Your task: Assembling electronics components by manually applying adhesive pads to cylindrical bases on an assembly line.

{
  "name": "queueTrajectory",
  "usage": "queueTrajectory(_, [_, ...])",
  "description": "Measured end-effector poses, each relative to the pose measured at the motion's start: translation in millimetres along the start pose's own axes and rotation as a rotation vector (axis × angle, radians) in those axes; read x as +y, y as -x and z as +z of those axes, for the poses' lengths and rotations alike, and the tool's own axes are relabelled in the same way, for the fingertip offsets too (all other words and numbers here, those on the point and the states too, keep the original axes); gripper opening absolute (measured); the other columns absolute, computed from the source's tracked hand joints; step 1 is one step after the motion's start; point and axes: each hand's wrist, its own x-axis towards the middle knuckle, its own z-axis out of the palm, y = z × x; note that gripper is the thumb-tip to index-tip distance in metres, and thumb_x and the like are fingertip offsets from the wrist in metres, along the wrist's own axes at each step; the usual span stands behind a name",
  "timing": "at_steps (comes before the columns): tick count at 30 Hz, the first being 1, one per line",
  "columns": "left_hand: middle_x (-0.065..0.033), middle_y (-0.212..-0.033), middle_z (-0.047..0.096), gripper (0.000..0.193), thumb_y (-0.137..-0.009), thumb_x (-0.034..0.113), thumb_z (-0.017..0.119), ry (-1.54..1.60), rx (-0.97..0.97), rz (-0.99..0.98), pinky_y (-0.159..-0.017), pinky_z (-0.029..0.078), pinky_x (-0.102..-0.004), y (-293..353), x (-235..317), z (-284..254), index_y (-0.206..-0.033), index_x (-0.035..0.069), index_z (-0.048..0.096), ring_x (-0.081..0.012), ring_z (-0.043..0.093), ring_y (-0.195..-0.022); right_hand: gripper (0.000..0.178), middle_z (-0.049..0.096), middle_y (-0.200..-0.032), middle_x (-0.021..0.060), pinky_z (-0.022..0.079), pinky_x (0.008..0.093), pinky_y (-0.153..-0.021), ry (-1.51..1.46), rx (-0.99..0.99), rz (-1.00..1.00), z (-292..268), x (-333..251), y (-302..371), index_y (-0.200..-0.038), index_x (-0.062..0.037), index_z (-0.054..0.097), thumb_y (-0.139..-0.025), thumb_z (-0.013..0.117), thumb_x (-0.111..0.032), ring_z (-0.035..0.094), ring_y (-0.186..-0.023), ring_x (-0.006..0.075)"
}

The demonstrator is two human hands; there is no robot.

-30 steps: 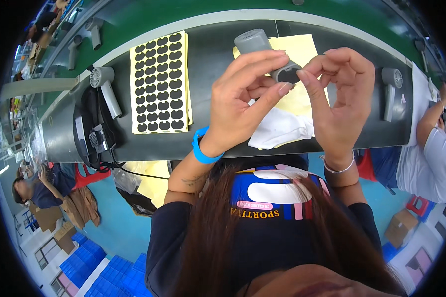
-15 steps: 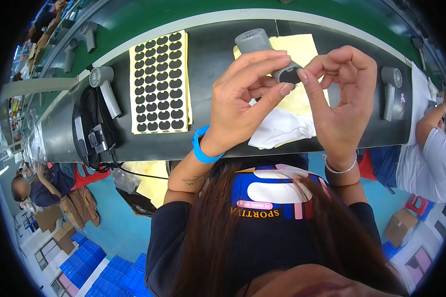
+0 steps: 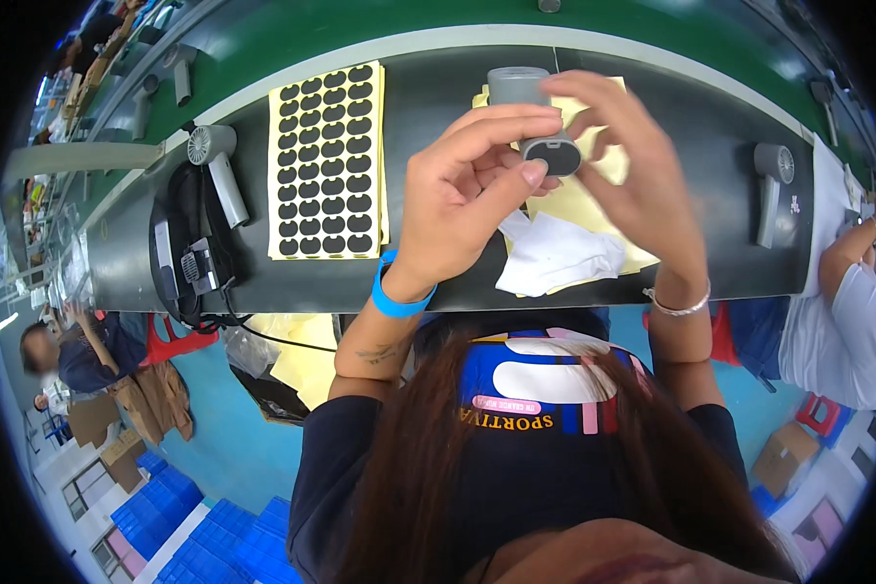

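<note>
one view only — a wide fisheye worn on the person's head, looking steeply down over their chest at the dark workbench (image 3: 711, 185) close below. straight bench edges bow toward the black rim. the forearms rise from the lower part — the bench fills the top, the blue floor (image 3: 224, 448) the bottom.

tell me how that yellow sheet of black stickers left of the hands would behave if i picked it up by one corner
The yellow sheet of black stickers lies flat and thin on the dark table, so it would probably droop and feel light. Its edge looks layered, so several sheets may slide apart.
</note>
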Motion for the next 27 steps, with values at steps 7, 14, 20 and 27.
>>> queueTrajectory(7, [-0.0122,-0.116,0.057,0.032,-0.083,-0.008,0.058,0.123,0.022,-0.067,-0.069,0.054,-0.0224,-3,8,-8,-0.115,-0.004,0.059,-0.0132,0.064,-0.085,0.051,0.057,-0.12,0.0107,0.047,0.0278,-0.067,0.045,0.016,-0.091,26,11,-8,-0.117,-0.0039,0.055,-0.07,0.055,0.015,0.06,-0.096,0.0257])
queueTrajectory(14, [-0.0077,-0.11,0.06,0.035,-0.075,-0.009,0.07,-0.043,0.095,-0.008,-0.06,0.051,-0.0179,-7,1,6,-0.108,-0.001,0.062,-0.0063,0.061,-0.073,0.046,0.06,-0.114,0.0124,0.05,0.0318,-0.076,0.112,0.055,-0.092,26,14,-9,-0.112,-0.0021,0.057,-0.07,0.054,0.015,0.06,-0.1,0.0297])
queueTrajectory(20, [-0.0079,-0.097,0.063,0.021,-0.08,-0.003,0.069,-0.156,0.115,0.022,-0.05,0.046,-0.0155,-7,0,-3,-0.1,-0.001,0.062,-0.0041,0.057,-0.062,0.041,0.06,-0.106,0.0104,0.052,0.0349,-0.068,0.207,0.104,-0.171,39,10,-9,-0.108,-0.0033,0.058,-0.07,0.057,0.012,0.062,-0.087,0.0322])
queueTrajectory(27, [-0.0168,-0.13,0.05,0.032,-0.09,0.0,0.055,0.086,0.089,0.032,-0.068,0.054,-0.0258,0,5,-8,-0.122,-0.004,0.051,-0.0178,0.066,-0.079,0.048,0.059,-0.116,0.0143,0.049,0.036,-0.087,0.153,0.088,-0.226,22,19,-20,-0.113,-0.0022,0.057,-0.069,0.054,0.016,0.059,-0.106,0.0337])
